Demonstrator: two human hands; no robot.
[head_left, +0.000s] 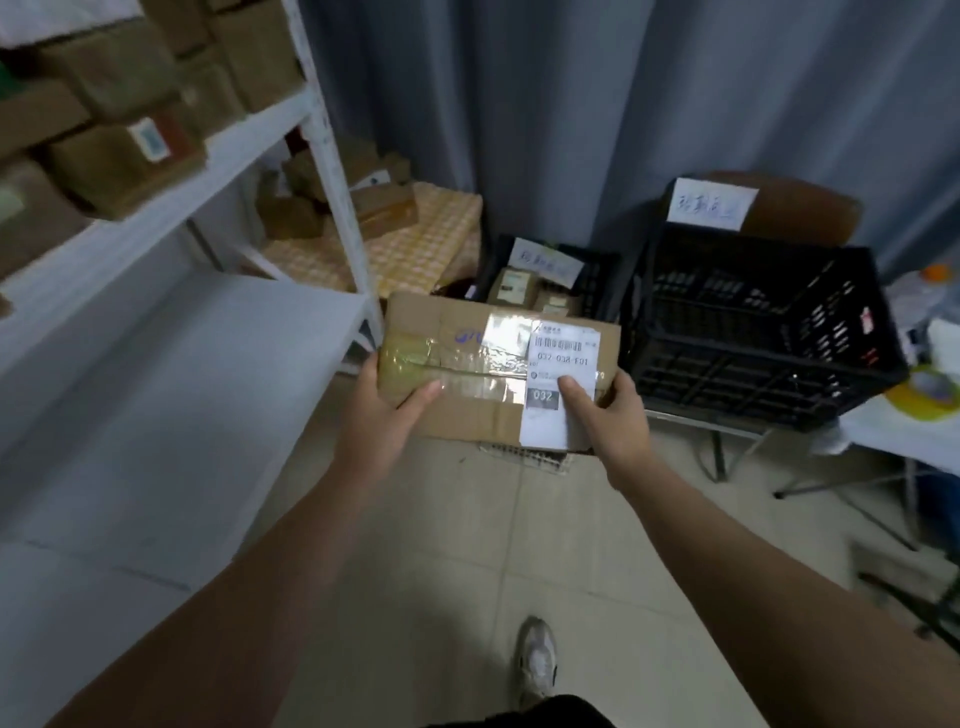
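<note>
A taped brown cardboard parcel (467, 332) with a white shipping label (563, 358) is held in the air in front of me, above the tiled floor. My left hand (387, 410) grips its left end, thumb lying on the taped top. My right hand (613, 410) grips its right end, thumb pressed on the label. The fingers of both hands are hidden under the box.
A white shelf rack (208, 171) stacked with cardboard boxes stands at my left, its lower shelf (171, 374) bare. Ahead sit a small black crate (597, 275) holding parcels and a larger black crate (769, 332) on a chair. A tape roll (930, 389) lies on a table at right.
</note>
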